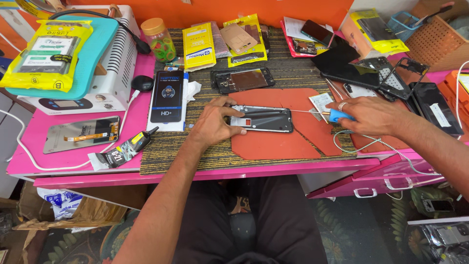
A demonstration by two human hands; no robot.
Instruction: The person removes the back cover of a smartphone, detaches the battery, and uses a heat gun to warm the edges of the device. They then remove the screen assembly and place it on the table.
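A dark phone frame (pixel 266 119) lies flat on an orange mat (pixel 288 139) in the middle of the pink desk. My left hand (pixel 215 122) presses on its left end and holds it down. My right hand (pixel 369 115) grips a blue-handled tool (pixel 338 116). Its thin metal shaft (pixel 308 112) reaches left to the frame's right end. A ring sits on one finger of the right hand.
A black boxed screen protector (pixel 167 96) lies left of the frame, a glue tube (pixel 124 151) and a loose display panel (pixel 82 133) farther left. A white heating machine (pixel 105 58) stands at back left. Phones, frames and yellow packets crowd the back. A pink drawer (pixel 381 181) stands open at right.
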